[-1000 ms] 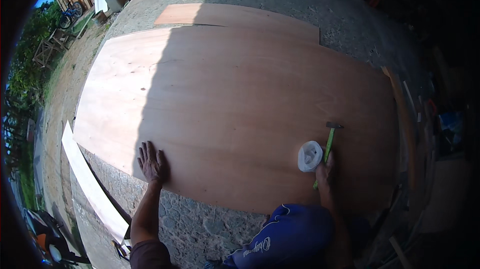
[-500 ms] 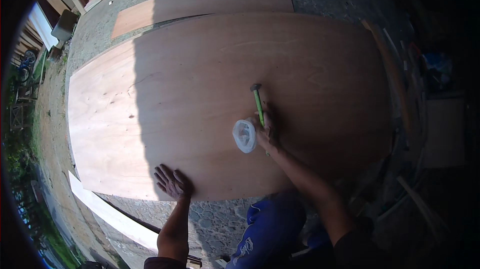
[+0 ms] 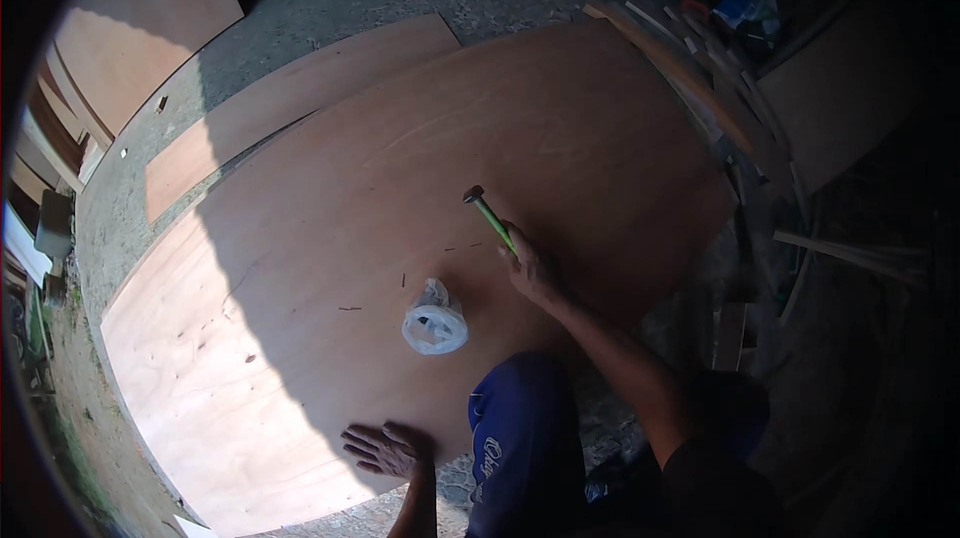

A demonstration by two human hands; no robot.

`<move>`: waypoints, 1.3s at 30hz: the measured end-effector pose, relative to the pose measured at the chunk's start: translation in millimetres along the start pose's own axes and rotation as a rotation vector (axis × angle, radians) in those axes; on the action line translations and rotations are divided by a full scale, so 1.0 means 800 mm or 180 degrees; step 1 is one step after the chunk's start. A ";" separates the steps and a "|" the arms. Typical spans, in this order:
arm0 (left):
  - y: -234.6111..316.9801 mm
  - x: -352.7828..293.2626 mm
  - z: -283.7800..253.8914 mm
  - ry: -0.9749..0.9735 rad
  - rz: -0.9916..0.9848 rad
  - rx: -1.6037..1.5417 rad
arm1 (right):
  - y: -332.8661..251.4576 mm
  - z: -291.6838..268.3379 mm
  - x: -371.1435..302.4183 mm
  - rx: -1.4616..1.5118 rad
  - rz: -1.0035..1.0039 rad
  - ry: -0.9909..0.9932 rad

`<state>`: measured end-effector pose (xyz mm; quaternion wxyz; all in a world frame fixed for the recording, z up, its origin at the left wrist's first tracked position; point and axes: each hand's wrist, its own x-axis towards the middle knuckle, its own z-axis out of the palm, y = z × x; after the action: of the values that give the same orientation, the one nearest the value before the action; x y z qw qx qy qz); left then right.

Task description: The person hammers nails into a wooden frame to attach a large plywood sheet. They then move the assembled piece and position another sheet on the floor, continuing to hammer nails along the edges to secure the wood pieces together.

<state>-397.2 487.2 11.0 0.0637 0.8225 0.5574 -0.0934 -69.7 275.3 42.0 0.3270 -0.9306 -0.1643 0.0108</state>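
A large plywood sheet (image 3: 590,128) lies in front of me, sunlit on its left and shaded elsewhere. My right hand (image 3: 528,268) is closed round the green handle of a hammer (image 3: 490,218), whose metal head points away from me above the sheet. My left hand (image 3: 388,449) rests flat near the sheet's close edge, fingers spread, holding nothing. Between the two hands stands a whitish translucent plastic bag (image 3: 436,330) with its mouth open; its contents are hard to make out. Several thin dark nails (image 3: 349,309) lie scattered on the wood beyond the bag.
A narrower plywood piece (image 3: 290,88) lies past the far edge, on rough grey ground. Wooden strips (image 3: 690,78) and a dark board (image 3: 840,98) are at the right. Another wooden panel (image 3: 150,28) is at the upper left. My blue-clad knee (image 3: 525,408) comes over the near edge.
My view has turned, and the sheet appears rotated. The plastic bag, close against my right hand before, now stands apart from it. Nails now show on the sheet. The hammer stays in my right hand.
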 end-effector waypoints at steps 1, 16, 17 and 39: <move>-0.002 -0.001 -0.001 -0.0063 0.0070 -0.0028 | 0.026 -0.014 -0.008 -0.0191 0.0091 -0.0010; -0.005 -0.003 -0.001 0.0133 0.0110 -0.0069 | 0.233 -0.227 -0.075 -0.1595 0.0344 -0.0075; -0.004 0.001 -0.004 0.0027 0.0251 -0.0192 | 0.241 -0.221 -0.048 -0.1346 0.0088 0.0223; 0.152 0.023 -0.129 -0.1032 0.5207 0.0375 | -0.082 0.143 0.028 -0.0391 -0.1152 0.0045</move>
<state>-269.1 480.7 107.9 0.1476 0.9460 -0.2374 -0.1638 -82.8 399.8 -5.6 0.2673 -0.9041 -0.3270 -0.0648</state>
